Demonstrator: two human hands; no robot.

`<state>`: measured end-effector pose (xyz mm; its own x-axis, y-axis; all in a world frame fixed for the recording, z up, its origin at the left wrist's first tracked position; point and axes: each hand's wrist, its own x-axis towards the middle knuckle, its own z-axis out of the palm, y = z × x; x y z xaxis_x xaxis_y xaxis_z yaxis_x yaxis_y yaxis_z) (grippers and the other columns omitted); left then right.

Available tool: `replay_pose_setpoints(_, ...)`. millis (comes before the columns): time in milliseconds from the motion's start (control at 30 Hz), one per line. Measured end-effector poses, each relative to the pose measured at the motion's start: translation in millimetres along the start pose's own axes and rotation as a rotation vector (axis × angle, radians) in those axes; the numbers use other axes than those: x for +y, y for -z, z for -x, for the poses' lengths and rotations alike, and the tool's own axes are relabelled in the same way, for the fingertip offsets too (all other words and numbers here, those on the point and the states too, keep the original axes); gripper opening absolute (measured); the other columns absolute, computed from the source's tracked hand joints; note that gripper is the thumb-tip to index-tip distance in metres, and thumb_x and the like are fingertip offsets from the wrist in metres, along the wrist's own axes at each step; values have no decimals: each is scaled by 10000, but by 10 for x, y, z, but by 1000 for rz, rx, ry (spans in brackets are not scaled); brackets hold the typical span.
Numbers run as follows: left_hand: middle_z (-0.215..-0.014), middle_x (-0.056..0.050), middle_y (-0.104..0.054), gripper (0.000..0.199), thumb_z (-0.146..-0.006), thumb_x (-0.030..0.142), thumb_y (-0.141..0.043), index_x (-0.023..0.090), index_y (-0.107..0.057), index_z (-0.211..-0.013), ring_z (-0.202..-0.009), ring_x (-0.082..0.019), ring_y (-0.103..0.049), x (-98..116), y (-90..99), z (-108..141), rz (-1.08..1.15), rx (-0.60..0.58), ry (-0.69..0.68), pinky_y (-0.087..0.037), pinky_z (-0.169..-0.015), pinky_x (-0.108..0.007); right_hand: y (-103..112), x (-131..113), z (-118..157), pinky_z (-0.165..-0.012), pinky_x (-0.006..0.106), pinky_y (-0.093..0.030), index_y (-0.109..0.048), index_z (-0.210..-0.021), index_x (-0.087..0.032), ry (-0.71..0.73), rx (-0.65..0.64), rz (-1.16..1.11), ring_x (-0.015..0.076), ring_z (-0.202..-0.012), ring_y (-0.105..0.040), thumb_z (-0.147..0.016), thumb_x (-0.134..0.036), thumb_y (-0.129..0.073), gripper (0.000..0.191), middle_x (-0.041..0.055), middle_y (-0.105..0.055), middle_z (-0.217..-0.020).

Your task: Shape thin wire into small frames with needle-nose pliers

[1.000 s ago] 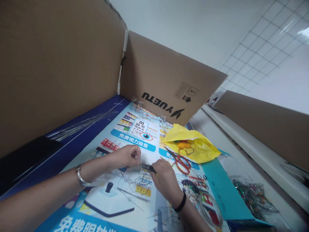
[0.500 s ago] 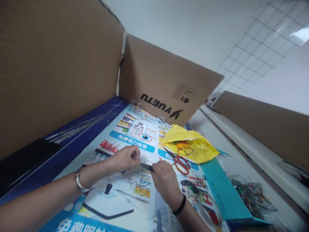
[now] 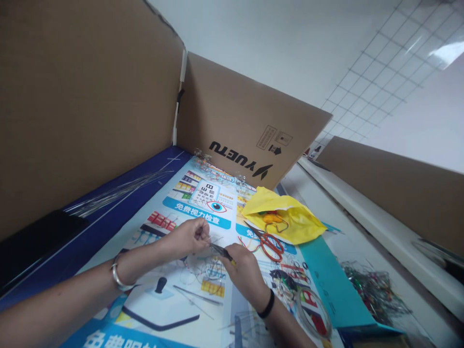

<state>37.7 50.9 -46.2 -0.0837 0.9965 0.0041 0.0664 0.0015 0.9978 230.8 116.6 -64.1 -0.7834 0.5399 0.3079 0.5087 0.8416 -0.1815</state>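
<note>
My right hand (image 3: 246,270) is closed around a pair of pliers (image 3: 220,250), whose dark jaws point left toward my left hand (image 3: 192,237). The fingers of my left hand are pinched together at the tips of the jaws, on what looks like a thin wire, too fine to make out fully. Below both hands lies a loose tangle of thin wire (image 3: 206,268) on the printed poster sheet (image 3: 145,275). Red-handled scissors (image 3: 271,246) rest to the right of my right hand, beside a yellow bag (image 3: 300,222) with orange thread at its opening.
Cardboard panels (image 3: 232,106) stand at the back and left. Straight wires (image 3: 119,193) lie on the blue strip at left. A roll of clear material (image 3: 313,314) sits at lower right, and a heap of tangled wire (image 3: 373,290) lies beyond the teal edge.
The pliers have turned slightly in my right hand, so a bit of yellow on the handle now shows. My left hand stays nearly in place. The whole view has shifted a little.
</note>
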Motion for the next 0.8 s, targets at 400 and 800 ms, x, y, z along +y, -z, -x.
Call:
replay_pose_setpoints(400,-591,62,-513,150,-571,138,-515,188,-425,-680,-465,-67,-419,-28,15,-2,-45,-37,36,-306,-426,-178,-31,-10,1,-626,234,-364,-533,-729,-188,-37,-34,-58,141,-683,-523,-828,-259,-573,128,1,-571,-710)
replay_pose_setpoints(800,-604,47,-516,119,-600,139,-541,180,-448,-662,-554,-85,-453,-72,-14,-6,-187,49,-84,-351,-526,-194,35,0,0,-745,310,-346,-536,-749,-180,115,89,209,191,-766,-458,-780,-112,-523,75,39,-536,-744)
